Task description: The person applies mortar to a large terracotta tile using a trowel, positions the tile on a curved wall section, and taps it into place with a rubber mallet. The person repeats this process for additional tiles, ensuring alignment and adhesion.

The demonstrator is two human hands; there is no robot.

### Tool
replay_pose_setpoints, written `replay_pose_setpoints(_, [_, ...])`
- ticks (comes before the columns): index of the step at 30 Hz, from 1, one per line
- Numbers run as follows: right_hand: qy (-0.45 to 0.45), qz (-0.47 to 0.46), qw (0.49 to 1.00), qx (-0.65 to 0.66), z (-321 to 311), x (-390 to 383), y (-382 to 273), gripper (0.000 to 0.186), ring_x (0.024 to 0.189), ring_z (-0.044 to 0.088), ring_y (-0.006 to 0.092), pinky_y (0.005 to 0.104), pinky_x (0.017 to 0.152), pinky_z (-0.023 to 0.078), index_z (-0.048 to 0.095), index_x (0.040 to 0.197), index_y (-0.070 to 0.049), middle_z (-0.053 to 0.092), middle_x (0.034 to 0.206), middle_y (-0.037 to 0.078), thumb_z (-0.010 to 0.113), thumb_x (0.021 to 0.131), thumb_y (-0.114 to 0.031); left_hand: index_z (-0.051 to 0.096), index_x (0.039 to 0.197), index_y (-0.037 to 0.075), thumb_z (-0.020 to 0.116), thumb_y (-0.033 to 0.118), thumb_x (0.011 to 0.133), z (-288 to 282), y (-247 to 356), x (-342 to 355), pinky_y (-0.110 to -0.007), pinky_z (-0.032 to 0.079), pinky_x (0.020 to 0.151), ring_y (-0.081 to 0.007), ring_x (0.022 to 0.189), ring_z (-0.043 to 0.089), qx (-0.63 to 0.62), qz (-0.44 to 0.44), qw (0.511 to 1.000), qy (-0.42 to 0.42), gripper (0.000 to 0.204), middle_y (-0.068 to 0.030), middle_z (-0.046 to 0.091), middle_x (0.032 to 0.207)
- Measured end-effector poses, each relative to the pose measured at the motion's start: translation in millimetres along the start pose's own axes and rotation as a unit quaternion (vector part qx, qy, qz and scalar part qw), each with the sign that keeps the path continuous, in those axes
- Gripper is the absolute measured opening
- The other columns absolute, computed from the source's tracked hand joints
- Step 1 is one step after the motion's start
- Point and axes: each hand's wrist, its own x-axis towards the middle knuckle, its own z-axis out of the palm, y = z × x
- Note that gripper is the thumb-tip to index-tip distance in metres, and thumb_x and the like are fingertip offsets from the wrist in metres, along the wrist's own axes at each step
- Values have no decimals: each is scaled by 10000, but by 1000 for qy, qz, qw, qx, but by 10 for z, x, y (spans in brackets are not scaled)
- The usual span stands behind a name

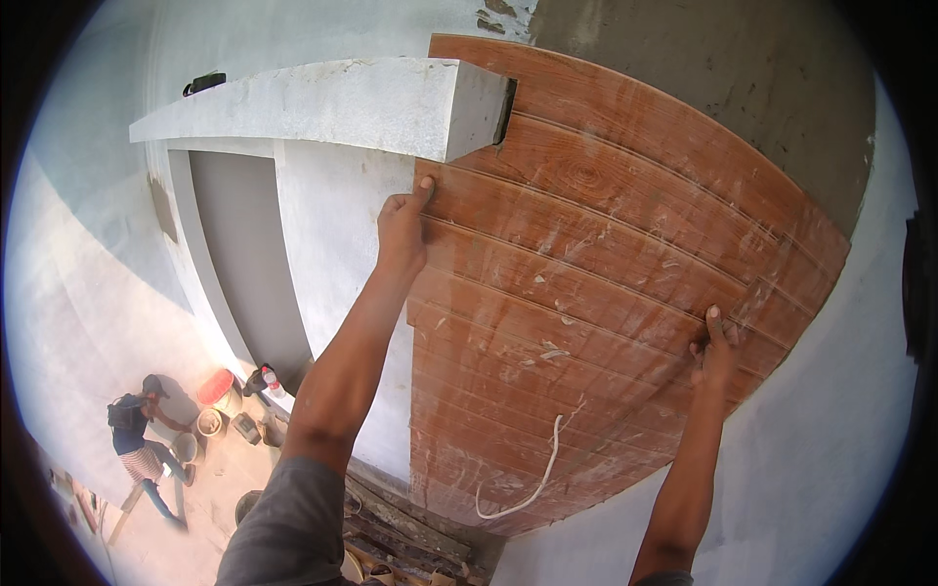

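My left hand (401,230) grips the left end of a wood-look plank (528,215) just under a white ledge (322,107), thumb against the plank's face. My right hand (713,347) is at the plank's right part, fingers bent against its surface along a seam. Several reddish-brown planks with pale smears cover the wall in horizontal rows. A loose white cable (528,496) comes out of the lower rows.
A grey door opening (234,264) is at left, bare grey render (703,78) above the planks. Down at lower left a person (142,439) in a cap bends beside buckets (210,422) on the pale floor. Scrap boards (410,532) lie below.
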Motion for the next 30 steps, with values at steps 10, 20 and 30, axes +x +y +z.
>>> replay_pose_setpoints(10, [16,-6,1000,-10,119,-38,8,342,572,548,88,231,478,453,601,846,-65,582,720,7,850,825,-299,599,1200,-58,744,248,920,-190,-27,319,-413,429,1077,-247,1206,554,-70,-21,994,-86,439,-150,619,1248])
replay_pose_setpoints(20, [15,-44,999,8,57,115,2,378,605,543,100,260,480,525,593,833,-34,529,707,16,872,795,-286,632,1213,9,703,251,948,-126,13,197,-452,374,1138,-254,1265,512,-95,-71,983,-140,366,-102,614,1278])
replay_pose_setpoints(30, [95,-160,979,-83,227,30,187,500,566,519,96,238,459,480,566,978,-12,529,808,23,893,769,-326,616,1216,-18,729,270,933,-123,12,123,-415,376,1127,-235,1233,532,-74,-31,993,-90,419,-101,636,1230])
